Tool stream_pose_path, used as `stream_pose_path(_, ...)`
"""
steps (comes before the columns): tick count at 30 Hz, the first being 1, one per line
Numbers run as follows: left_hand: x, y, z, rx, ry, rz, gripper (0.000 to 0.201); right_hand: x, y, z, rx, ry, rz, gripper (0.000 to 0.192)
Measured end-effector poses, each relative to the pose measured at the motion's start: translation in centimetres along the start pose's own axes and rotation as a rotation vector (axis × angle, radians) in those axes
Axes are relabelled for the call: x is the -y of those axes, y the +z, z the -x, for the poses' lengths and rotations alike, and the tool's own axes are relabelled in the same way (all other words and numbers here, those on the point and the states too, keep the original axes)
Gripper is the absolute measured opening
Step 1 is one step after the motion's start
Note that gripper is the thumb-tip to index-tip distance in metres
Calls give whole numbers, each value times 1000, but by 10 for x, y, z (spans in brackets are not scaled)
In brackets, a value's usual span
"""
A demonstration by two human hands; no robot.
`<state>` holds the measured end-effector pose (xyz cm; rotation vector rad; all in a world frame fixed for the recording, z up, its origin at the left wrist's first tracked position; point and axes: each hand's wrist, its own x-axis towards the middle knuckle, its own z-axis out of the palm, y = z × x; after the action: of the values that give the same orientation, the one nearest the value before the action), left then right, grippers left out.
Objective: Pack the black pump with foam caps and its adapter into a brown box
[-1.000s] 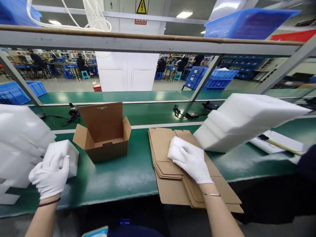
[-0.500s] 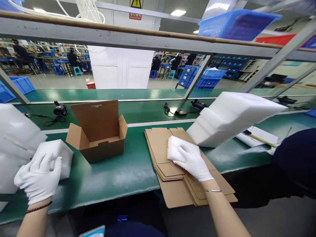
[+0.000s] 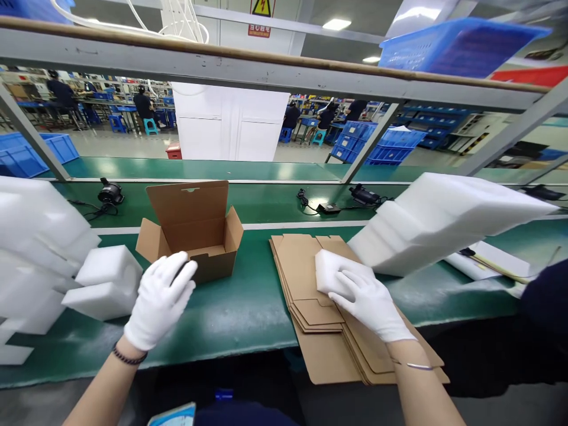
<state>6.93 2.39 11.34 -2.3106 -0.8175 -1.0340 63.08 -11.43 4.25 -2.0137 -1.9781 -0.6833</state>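
1. The left hand (image 3: 160, 299), gloved in white, was over the green bench (image 3: 231, 307) just in front of the open cardboard box (image 3: 195, 236). Its fingers were spread loosely and held nothing; the fingertips reached the box's front wall, though contact could not be confirmed.
2. The box stood upright near the middle of the bench, mouth up, rear lid flap raised and side flaps splayed outward. Its long axis ran left to right along the bench.
3. The right hand (image 3: 368, 299), also gloved, was closed around a small white foam piece (image 3: 331, 273), which it held over the stack of flat cardboard blanks (image 3: 310, 284). The piece's long axis ran roughly left to right, its free end pointing towards the box.
4. The blanks lay flat, their long axis running from the bench out over its near edge.
5. A white foam block (image 3: 104, 281) lay on the bench to the left of the left hand, apart from it, beside a larger foam pile (image 3: 35, 248).
6. A slanted stack of foam sheets (image 3: 439, 219) sat on the right, behind the right hand.
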Motion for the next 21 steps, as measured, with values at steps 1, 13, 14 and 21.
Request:
stream_pose_path(1, -2, 10, -7, 24, 23, -1, 36, 3, -4, -4, -8, 2, 0, 57)
stream_pose_path(13, 58, 58, -7, 3, -94, -147, 54, 52, -42, -108, 478, -18, -177, 47)
stream_pose_path(14, 48, 53, -2, -35, -131, -137, 66, 53, -36, -126, 587, -12, -209, 49)
stream_pose_path(21, -67, 57, 118, 180, -190, 55, 77, 41, 56, -266, 818, 231, -128, 44)
